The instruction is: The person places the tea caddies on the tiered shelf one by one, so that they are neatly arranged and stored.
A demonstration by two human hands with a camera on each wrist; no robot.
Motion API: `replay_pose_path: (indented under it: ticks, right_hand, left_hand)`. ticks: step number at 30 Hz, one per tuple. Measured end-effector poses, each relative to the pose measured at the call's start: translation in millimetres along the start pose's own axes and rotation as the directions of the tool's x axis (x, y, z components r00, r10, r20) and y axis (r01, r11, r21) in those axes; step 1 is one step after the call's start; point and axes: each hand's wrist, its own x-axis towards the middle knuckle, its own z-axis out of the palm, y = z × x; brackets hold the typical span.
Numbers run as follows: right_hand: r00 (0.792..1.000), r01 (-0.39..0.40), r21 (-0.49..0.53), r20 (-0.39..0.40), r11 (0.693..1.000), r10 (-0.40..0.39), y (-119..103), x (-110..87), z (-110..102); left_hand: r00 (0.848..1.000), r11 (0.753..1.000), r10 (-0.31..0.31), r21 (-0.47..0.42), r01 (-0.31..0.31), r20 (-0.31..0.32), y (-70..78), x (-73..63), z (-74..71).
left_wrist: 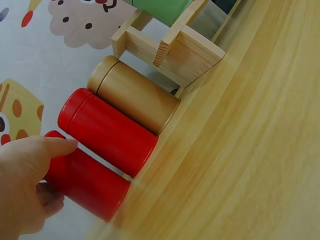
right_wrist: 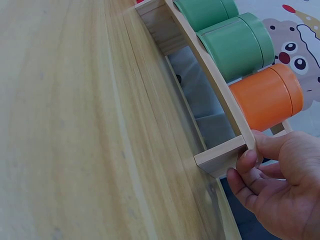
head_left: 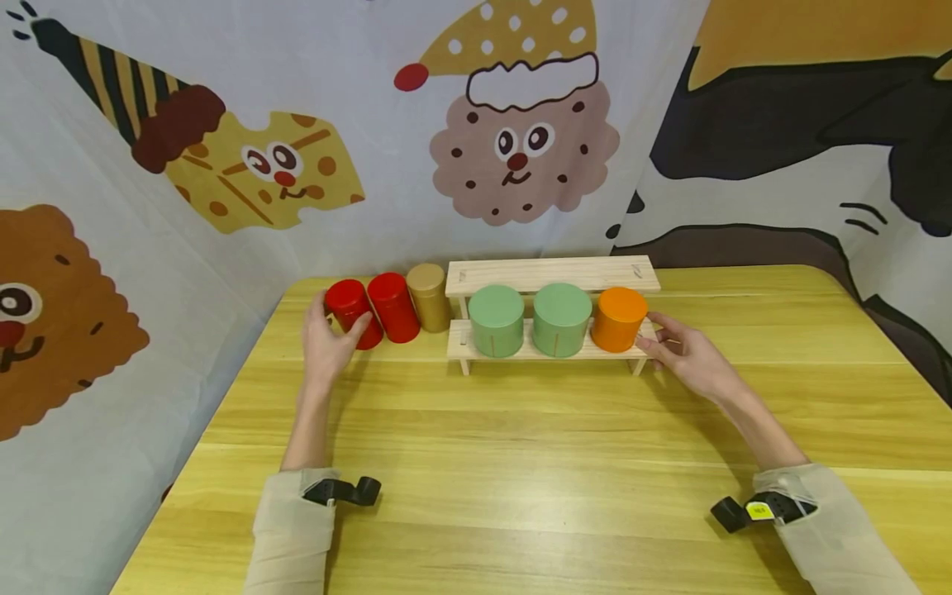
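My left hand grips the leftmost red canister, thumb on the near side and fingers on its far left. Beside it stand a second red canister and a gold canister, both upright in a row. At the right end of a two-step wooden rack, my right hand pinches the lower board, with the thumb at its edge and the fingers curled beneath, as the right wrist view shows. Two green tins and an orange tin sit on that lower step, the orange one nearest this hand.
The wooden table stretches out in front of the rack and canisters. A cloth backdrop printed with cartoon cookies and cheese hangs right behind the table's far edge. The gold canister stands close to the rack's left end.
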Motion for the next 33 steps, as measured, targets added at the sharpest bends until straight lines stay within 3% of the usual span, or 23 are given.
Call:
replay_pose_path:
  ticks: [9, 17, 33]
  right_hand:
    - [1.000, -0.011, 0.003, 0.002, 1.000, 0.011, 0, 0.1, 0]
    - [1.000, 0.001, 0.006, 0.002, 1.000, -0.001, -1, -0.2, 0]
    - [1.000, 0.000, -0.002, 0.004, 1.000, 0.000, 0, -0.3, 0]
  left_hand:
    - [0.996, 0.996, -0.007, -0.084, 0.000, -0.084, -0.4, 0.0, 5.9]
    - [0.982, 0.999, 0.013, -0.036, -0.020, -0.187, 9.6, -1.7, 4.0]
    - [0.936, 0.981, 0.187, 0.000, -0.196, -0.299, 49.7, -6.6, -5.6]
